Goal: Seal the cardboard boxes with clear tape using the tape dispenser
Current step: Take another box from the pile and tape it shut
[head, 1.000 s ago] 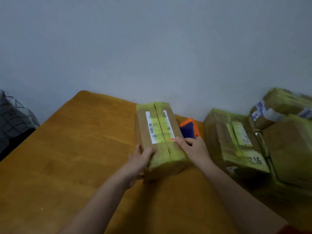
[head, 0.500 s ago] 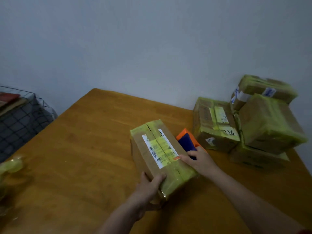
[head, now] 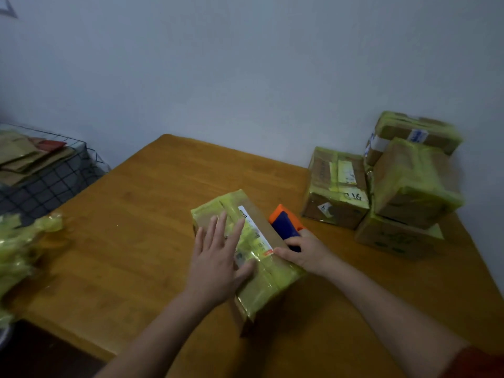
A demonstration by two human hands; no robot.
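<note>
Now my left fingers [head: 222,227] lie straight and spread, the left hand [head: 215,263] pressed flat on the taped top of the cardboard box [head: 268,282], I judge to stop it sliding. My right hand [head: 305,253] curls round the near end of the tape dispenser [head: 283,223], thumb at the box's right edge, ready for another pass. The box sits mid-desk [head: 136,214] towards the front edge with the dispenser just beside it, and sealed boxes [head: 338,192] are stacked in the far right corner, out of the way.

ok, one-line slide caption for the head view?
Left hand lies flat on the taped cardboard box; right hand grips the orange-and-blue tape dispenser beside it on the wooden table.
</note>
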